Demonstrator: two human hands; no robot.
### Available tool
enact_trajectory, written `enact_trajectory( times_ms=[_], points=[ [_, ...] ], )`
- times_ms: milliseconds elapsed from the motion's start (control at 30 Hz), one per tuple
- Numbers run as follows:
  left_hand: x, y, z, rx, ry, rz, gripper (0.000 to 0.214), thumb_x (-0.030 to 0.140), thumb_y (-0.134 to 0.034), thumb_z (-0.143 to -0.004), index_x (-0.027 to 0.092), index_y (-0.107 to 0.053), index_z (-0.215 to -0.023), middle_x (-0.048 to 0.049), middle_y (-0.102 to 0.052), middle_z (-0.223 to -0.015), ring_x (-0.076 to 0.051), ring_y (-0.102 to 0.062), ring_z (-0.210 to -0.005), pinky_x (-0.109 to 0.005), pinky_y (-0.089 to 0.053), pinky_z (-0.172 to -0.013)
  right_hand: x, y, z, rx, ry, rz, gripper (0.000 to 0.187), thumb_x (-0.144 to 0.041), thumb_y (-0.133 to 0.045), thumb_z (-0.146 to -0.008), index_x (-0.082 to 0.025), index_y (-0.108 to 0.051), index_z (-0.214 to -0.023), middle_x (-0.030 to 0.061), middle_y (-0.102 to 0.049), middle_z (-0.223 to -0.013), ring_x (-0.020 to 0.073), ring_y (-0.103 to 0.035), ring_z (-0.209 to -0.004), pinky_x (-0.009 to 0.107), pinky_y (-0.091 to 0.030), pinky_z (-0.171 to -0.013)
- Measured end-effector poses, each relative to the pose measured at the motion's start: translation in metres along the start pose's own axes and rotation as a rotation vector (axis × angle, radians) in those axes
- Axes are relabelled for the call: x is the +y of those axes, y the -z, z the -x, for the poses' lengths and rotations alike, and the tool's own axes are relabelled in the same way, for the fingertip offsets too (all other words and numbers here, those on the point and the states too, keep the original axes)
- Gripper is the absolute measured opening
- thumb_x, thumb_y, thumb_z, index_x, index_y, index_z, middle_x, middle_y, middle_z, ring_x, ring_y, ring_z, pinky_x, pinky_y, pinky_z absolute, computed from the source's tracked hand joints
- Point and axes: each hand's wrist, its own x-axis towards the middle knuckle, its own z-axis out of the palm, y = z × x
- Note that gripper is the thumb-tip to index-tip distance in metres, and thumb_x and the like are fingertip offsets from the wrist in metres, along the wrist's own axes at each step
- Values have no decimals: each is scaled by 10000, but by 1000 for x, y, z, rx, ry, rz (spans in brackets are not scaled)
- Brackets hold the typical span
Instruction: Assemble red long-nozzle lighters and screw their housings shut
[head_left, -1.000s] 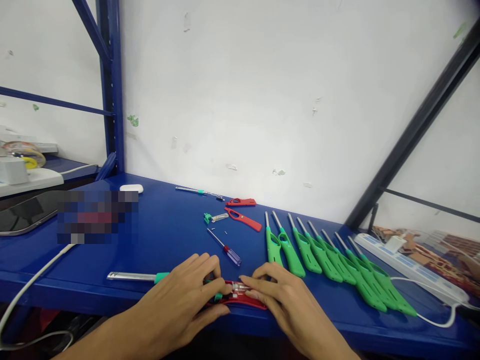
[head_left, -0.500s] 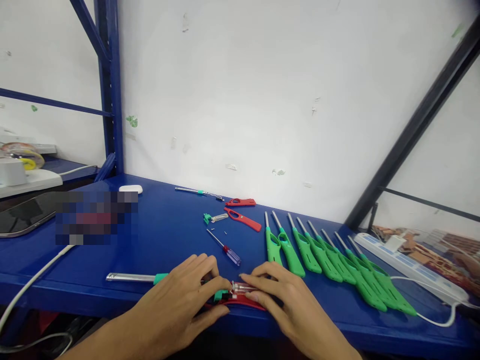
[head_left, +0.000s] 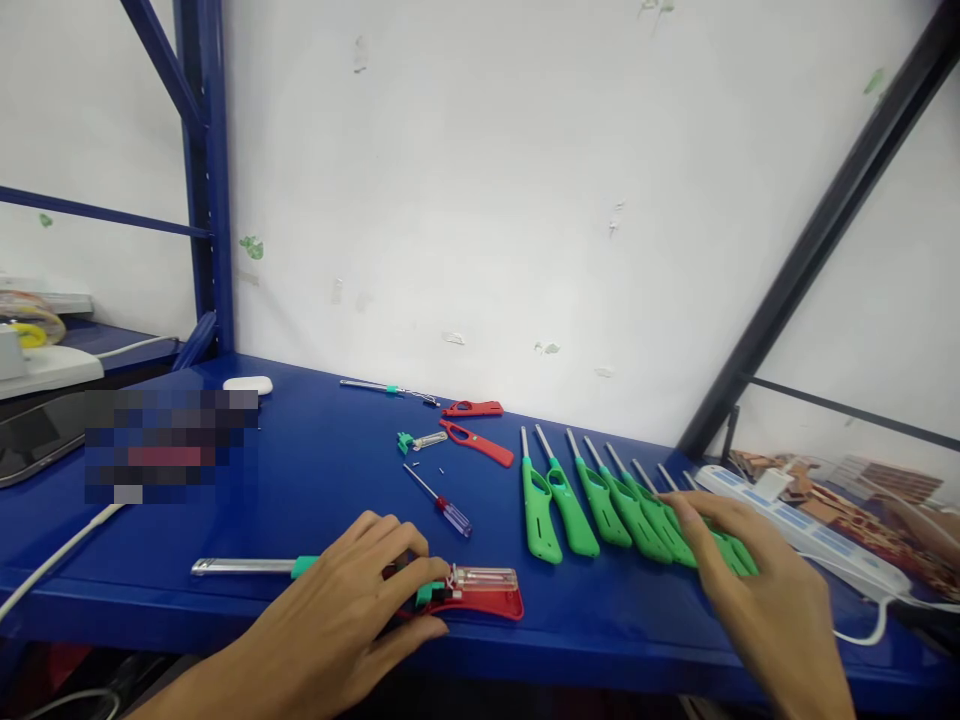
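Note:
At the table's front edge, my left hand (head_left: 367, 590) is closed over an opened gas lighter (head_left: 499, 602). Its red half-shell lies with the inside up and holds a clear fuel tank (head_left: 487, 578) and a green trigger piece (head_left: 429, 594). A metal tube (head_left: 244, 567) with a green collar sticks out to the left of that hand. My right hand (head_left: 765, 570) is over the right part of a row of green lighters (head_left: 577, 510), fingers stretched and apart from the thumb. It hides several of them; whether it touches any, I cannot tell.
A screwdriver (head_left: 454, 517) lies mid-table near tiny screws. Behind are red shell halves (head_left: 480, 443), a green trigger with a tank (head_left: 420, 441) and a thin metal tube (head_left: 367, 386). A power strip (head_left: 810, 535) is at right, a white case (head_left: 247, 385) at left.
My right hand has let go of the red lighter and moved right, over the green lighters. The clear tank and shell end are now uncovered. My left hand stays on the lighter.

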Motion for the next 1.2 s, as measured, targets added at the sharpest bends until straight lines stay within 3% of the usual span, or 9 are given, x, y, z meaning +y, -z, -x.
enact_trajectory(
  times_ms=[100, 233, 300, 367, 500, 633, 800, 967, 1200],
  points=[
    [1, 1, 0, 2, -13, -16, 319, 296, -694, -957, 299, -567, -1250, -8, -627, -1105, -221, -573, -955, -355, -423, -856, 1, -4, 0, -50, 17, 15, 367, -570, -561, -924, -255, -746, -958, 72, -753, -997, 317, -671, -988, 459, -493, -871],
    [-4, 11, 3, 66, 44, -94, 300, 332, -658, -962, 297, -577, -1248, -24, -631, -1148, -253, -572, -1014, -396, -412, -912, -40, -28, -12, -220, 222, -6, 291, -433, -533, -995, -225, -735, -970, 86, -755, -1018, 285, -665, -1007, 431, -497, -913],
    [-11, 21, 7, 70, 63, -142, 206, 281, -582, -992, 305, -611, -1194, -13, -653, -1124, -249, -589, -999, -398, -406, -910, -69, -48, -25, -375, 319, 19, 295, -352, -471, -1040, -204, -725, -1068, 96, -744, -1099, 270, -654, -1060, 416, -492, -942],
    [-18, 32, 12, 66, 49, -160, 216, 216, -501, -1009, 316, -646, -1134, 2, -679, -1082, -235, -611, -963, -378, -416, -878, -92, -72, -41, -653, 484, 154, 360, -261, -367, -1081, -195, -622, -1326, 107, -677, -1298, 252, -604, -1204, 418, -455, -1026],
    [-27, 47, 22, 20, 100, -120, 255, 206, -478, -1009, 322, -703, -1040, 16, -711, -1027, -211, -648, -893, -340, -452, -845, -108, -123, -67, -888, 594, 231, 449, -152, -585, -973, -217, -568, -1417, 129, -635, -1376, 267, -612, -1234, 385, -475, -1030],
    [-29, 45, 27, -109, 211, -29, 214, 227, -566, -978, 350, -721, -1061, 31, -714, -1050, -206, -665, -920, -318, -475, -857, -101, -154, -72, -892, 554, 363, 373, -297, -604, -1006, -165, -571, -1353, 117, -665, -1248, 263, -675, -1064, 474, -552, -918],
    [-31, 39, 24, -202, 280, 22, 288, 202, -459, -1031, 336, -712, -1063, 20, -688, -1042, -188, -650, -923, -299, -474, -848, -98, -159, -65, -835, 534, 416, 334, -336, -620, -1001, -173, -593, -1291, 92, -647, -1237, 244, -669, -1027, 458, -571, -878],
    [-35, 36, 18, -194, 280, 20, 252, 217, -470, -1038, 328, -696, -1057, 23, -671, -1021, -180, -633, -927, -289, -451, -844, -93, -158, -68, -869, 545, 380, 322, -336, -617, -1003, -170, -600, -1278, 86, -657, -1208, 231, -677, -991, 437, -581, -850],
    [-48, 24, 15, -145, 267, -61, 247, 248, -452, -1043, 282, -696, -1038, -20, -668, -1016, -236, -618, -895, -374, -454, -824, -85, -159, -66, -871, 544, 325, 346, -320, -624, -998, -179, -578, -1310, 90, -632, -1248, 246, -659, -1034, 458, -567, -878]
  ],
)
